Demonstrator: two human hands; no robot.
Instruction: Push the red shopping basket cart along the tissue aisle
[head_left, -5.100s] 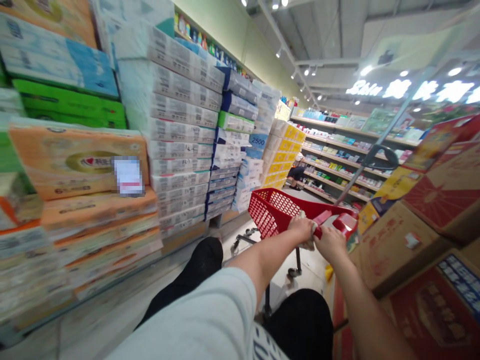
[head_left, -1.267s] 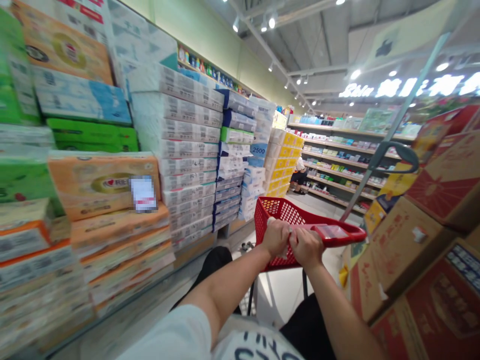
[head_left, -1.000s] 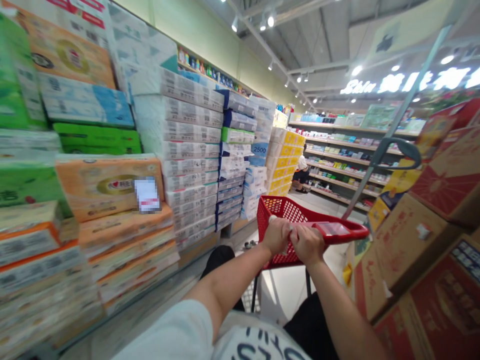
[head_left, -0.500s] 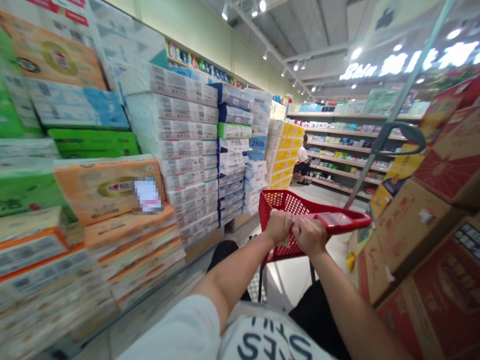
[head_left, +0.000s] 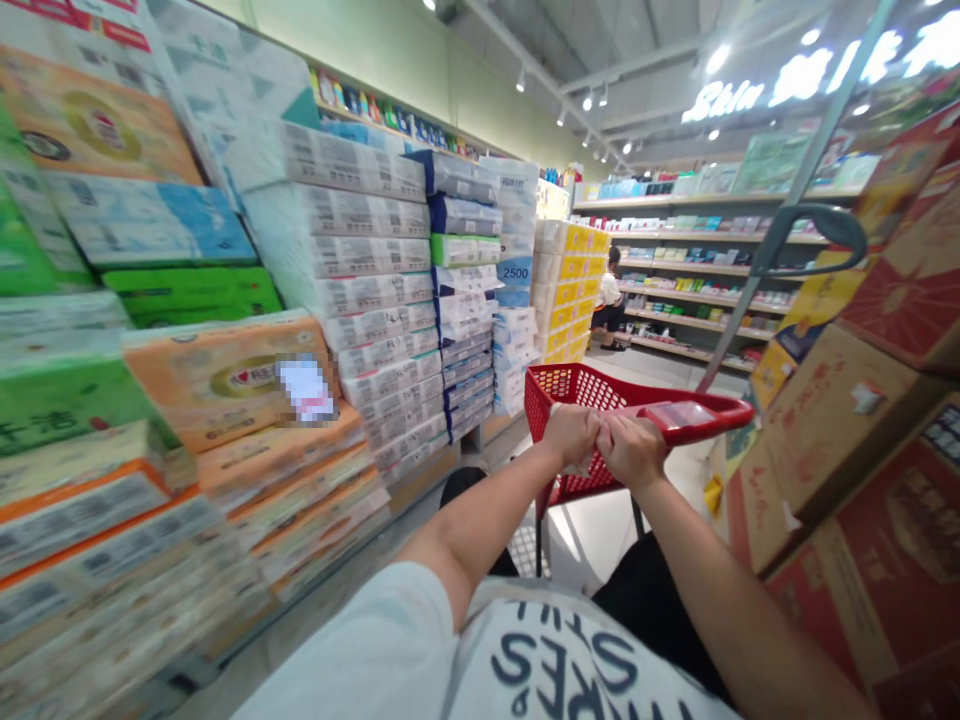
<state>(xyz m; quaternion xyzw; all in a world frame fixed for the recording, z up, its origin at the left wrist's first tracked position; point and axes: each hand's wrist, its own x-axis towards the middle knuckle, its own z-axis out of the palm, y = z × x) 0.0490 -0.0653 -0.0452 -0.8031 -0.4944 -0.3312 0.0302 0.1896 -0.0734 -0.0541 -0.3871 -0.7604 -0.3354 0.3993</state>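
Observation:
Ahead of me is a red plastic shopping cart (head_left: 559, 384) with a perforated basket and dark legs. My left hand (head_left: 571, 437) is closed at the left part of its handle, with something pale and crumpled showing beneath the fingers. Close beside it, almost touching, my right hand (head_left: 632, 452) is wrapped round the same handle. A clear label panel (head_left: 679, 414) lies on the red handle bar, just right of my right hand. Both palms are hidden, and only a little of the basket's inside shows.
Stacked tissue packs (head_left: 367, 260) line the left side, orange packs (head_left: 247, 375) nearest. Cardboard cartons (head_left: 840, 430) pile up on the right, by a slanted metal pole (head_left: 806, 165) with a grey handle. A person (head_left: 611, 300) crouches at the far shelves (head_left: 697, 265). Tiled floor runs between.
The view has shifted slightly, so the cart and my hands sit a little farther right in it. Both hands keep their hold on the handle.

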